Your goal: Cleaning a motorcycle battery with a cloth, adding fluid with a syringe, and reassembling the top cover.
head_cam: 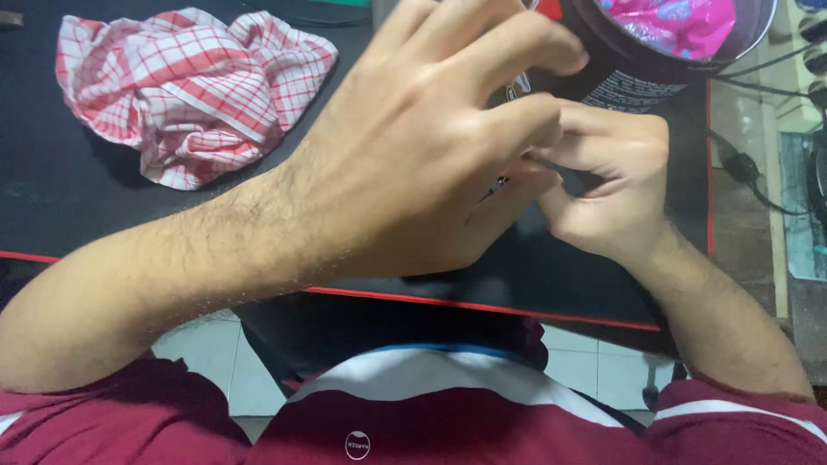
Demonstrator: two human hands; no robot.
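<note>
Where both hands meet: small metal piece (500,182).

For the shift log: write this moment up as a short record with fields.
surface: black desk mat with a red edge
left hand: left hand raised over the mat, fingers bent toward the right hand
right hand: right hand meets the left; fingertips pinched together
held item: small thin dark object between the hands, mostly hidden; kind unclear
behind hands: dark round tub holding crumpled pink plastic
far left: crumpled red-and-white checked cloth
right edge: black cables
</note>
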